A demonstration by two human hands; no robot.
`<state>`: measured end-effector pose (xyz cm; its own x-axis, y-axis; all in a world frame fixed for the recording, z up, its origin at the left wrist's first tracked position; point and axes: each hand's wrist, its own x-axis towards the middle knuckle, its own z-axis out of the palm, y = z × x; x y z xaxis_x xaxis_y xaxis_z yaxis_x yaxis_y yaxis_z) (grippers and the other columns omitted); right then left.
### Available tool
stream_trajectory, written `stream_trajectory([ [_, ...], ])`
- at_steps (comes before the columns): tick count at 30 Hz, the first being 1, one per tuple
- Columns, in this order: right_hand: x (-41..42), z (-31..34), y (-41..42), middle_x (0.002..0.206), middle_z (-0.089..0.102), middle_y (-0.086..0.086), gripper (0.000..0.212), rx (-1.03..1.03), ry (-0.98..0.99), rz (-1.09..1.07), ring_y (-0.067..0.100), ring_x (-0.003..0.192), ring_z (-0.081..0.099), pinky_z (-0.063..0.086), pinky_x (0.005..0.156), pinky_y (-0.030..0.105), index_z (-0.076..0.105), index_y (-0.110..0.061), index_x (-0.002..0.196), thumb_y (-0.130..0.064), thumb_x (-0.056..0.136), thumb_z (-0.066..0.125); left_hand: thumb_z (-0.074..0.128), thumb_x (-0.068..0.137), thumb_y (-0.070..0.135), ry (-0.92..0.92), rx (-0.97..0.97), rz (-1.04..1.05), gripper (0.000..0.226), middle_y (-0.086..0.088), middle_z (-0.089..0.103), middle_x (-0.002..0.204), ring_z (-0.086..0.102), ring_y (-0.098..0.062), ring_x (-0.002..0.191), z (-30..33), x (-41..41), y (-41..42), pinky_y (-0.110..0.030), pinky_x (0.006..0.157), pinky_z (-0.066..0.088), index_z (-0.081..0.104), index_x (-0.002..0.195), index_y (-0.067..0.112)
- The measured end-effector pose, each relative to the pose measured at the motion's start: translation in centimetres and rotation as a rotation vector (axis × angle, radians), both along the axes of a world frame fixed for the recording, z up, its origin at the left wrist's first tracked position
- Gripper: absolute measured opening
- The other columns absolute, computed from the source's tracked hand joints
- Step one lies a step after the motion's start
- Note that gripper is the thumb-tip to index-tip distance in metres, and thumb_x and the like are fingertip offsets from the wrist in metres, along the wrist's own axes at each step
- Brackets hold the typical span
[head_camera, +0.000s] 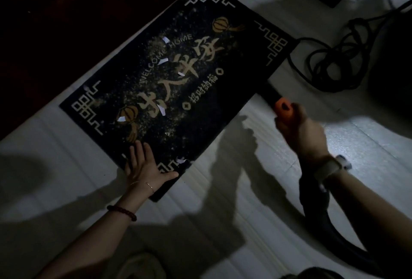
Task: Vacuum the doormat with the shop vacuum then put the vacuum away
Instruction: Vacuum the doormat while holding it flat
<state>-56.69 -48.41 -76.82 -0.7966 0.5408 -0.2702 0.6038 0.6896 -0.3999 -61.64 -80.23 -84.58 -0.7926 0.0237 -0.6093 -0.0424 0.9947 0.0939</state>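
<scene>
Head view, sole entry; the scene is dim, with one bright patch on the floor (256, 167) at right.

Doormat (178, 73): dark, gold-lettered, laid flat and askew on the pale tiled floor, its far long edge close to a dark threshold. Fine pale grit is seen scattered across the middle, and several white paper scraps (165, 40) are lodged among the lettering, with another at the near corner.

Left hand (145, 165): laid flat on the mat's near corner, fingers (137, 151) spread and extended, nothing grasped; the mat is pinned by it.

Right hand (301, 127): closed around an orange grip (283, 109) from which a dark nozzle (270, 93) runs to the mat's right short edge. Whether the nozzle mouth is touching the pile cannot be told. A watch is worn on this wrist.

Hose (323, 218): dark, led back under the right forearm toward the lower right.

Cord (330, 60): coiled loosely on the floor beyond the mat's right edge, beside a dark bulk at far right, judged to be the vacuum body but not made out clearly.

Step in hand, as judged: suction is at its start, since the debris appears untouched. The mat is best kept pinned while the nozzle is drawn across in overlapping passes. Scraps should be approached squarely so they are not flicked aside. The cord should be kept clear of the nozzle's path.
</scene>
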Motion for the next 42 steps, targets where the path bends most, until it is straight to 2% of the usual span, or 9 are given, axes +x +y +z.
stream_trajectory([
  [4,0.8,-0.2,-3.5,0.082,0.058,0.011,0.045,-0.071,-0.032,0.147,0.029,0.071,0.056,0.032,0.056,0.027,0.037,-0.02,0.129,-0.035,0.089,0.053,0.068,0.066,0.061,0.017,0.013,0.009,0.122,-0.011,-0.017,0.154,-0.016,-0.027,0.142,-0.2,0.0,-0.1,-0.047,0.115,0.003,-0.009,0.145,0.008],
  [7,4.1,-0.1,-8.4,0.096,0.063,0.004,0.05,-0.16,-0.113,0.429,0.021,0.074,0.059,0.046,0.064,0.027,0.028,-0.027,0.133,-0.041,0.09,0.049,0.067,0.065,0.063,0.019,0.007,0.0,0.122,-0.011,-0.016,0.154,-0.015,-0.027,0.142,-0.1,0.1,0.0,-0.047,0.114,0.005,-0.009,0.145,0.009],
  [14,0.9,0.4,-4.4,0.099,0.065,0.018,0.049,-0.086,0.009,0.125,0.027,0.068,0.05,0.038,0.062,0.031,0.039,-0.021,0.128,-0.038,0.086,0.057,0.069,0.067,0.059,0.025,0.05,-0.061,0.117,-0.002,-0.016,0.155,-0.013,-0.02,0.143,0.0,0.0,-2.0,-0.046,0.114,0.005,-0.007,0.146,0.018],
  [18,2.8,0.0,-7.7,0.105,0.065,0.014,0.054,-0.112,-0.103,0.359,0.03,0.08,0.061,0.051,0.071,0.039,0.03,-0.023,0.132,-0.045,0.088,0.051,0.074,0.065,0.051,0.088,0.154,-0.015,0.117,-0.008,-0.01,0.156,-0.011,-0.024,0.143,-0.1,0.5,-2.2,-0.044,0.117,0.004,0.0,0.147,0.011],
  [21,5.4,0.3,-10.4,0.112,0.063,0.007,0.057,-0.207,-0.164,0.549,0.02,0.082,0.062,0.052,0.075,0.032,0.024,-0.025,0.135,-0.053,0.089,0.043,0.072,0.065,0.056,0.16,0.115,-0.01,0.115,-0.013,-0.002,0.156,-0.005,-0.027,0.144,-0.3,1.3,-2.7,-0.045,0.116,0.003,0.007,0.146,0.007],
  [28,1.8,0.8,-10.3,0.1,0.061,0.005,0.046,-0.274,-0.146,0.504,0.025,0.078,0.058,0.045,0.066,0.031,0.036,-0.02,0.123,-0.041,0.086,0.054,0.071,0.067,0.054,0.134,0.159,-0.095,0.115,-0.016,-0.007,0.155,-0.01,-0.026,0.143,-0.5,4.8,-3.6,-0.039,0.116,-0.003,0.003,0.146,0.006],
  [32,0.4,0.1,-11.1,0.097,0.063,0.008,0.041,-0.134,-0.157,0.543,0.026,0.076,0.056,0.039,0.061,0.03,0.038,-0.019,0.121,-0.04,0.089,0.05,0.069,0.073,0.048,0.114,0.196,-0.115,0.108,-0.015,-0.01,0.155,-0.013,-0.026,0.143,-0.3,4.6,-4.5,-0.034,0.116,-0.006,0.001,0.145,0.007],
  [37,0.0,0.6,-7.9,0.083,0.059,0.007,0.035,-0.051,-0.037,0.322,0.02,0.06,0.047,0.033,0.054,0.026,0.045,-0.017,0.118,-0.036,0.089,0.051,0.069,0.076,0.041,0.096,0.243,-0.065,0.103,-0.012,-0.012,0.155,-0.016,-0.025,0.142,-0.7,3.0,-4.1,-0.034,0.117,0.0,0.002,0.146,0.008],
  [42,4.5,-0.3,-12.3,0.084,0.058,0.002,0.032,-0.154,-0.154,0.588,0.022,0.066,0.053,0.04,0.057,0.026,0.042,-0.022,0.118,-0.038,0.091,0.046,0.072,0.074,0.039,0.11,0.254,-0.059,0.103,-0.01,-0.01,0.156,-0.014,-0.023,0.143,-1.0,2.0,-4.2,-0.035,0.118,0.002,0.004,0.146,0.009],
])
